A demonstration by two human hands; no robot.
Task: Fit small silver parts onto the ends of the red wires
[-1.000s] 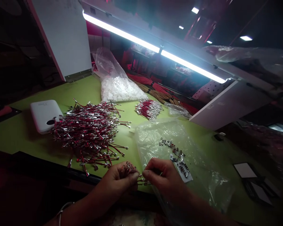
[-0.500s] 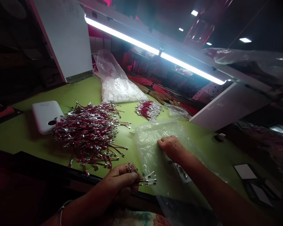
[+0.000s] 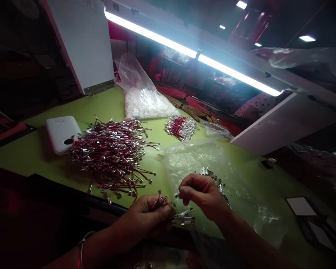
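My left hand (image 3: 154,211) is closed around a small bunch of short red wires (image 3: 162,200) with metal ends, some with clear sleeves sticking out to the right. Just right of it, my right hand (image 3: 197,192) pinches a tiny metal piece (image 3: 177,195) between thumb and fingertips, above a clear plastic bag (image 3: 184,157). Small metal terminals (image 3: 215,181) lie on the bag, partly hidden behind my right hand. A big heap of red wires with metal ends (image 3: 112,149) spreads over the green table (image 3: 154,160) to the left.
A white power bank (image 3: 61,130) touches the heap's left side. Behind stand a bag of white connectors (image 3: 145,102) and a smaller wire bundle (image 3: 181,127). Brown and red cable coils (image 3: 196,108) lie along the back. A dark-framed item (image 3: 301,206) is at the right.
My right hand has come back from the bag toward my left hand, with a tiny piece in its fingertips, uncovering the terminals. The view has shifted slightly.
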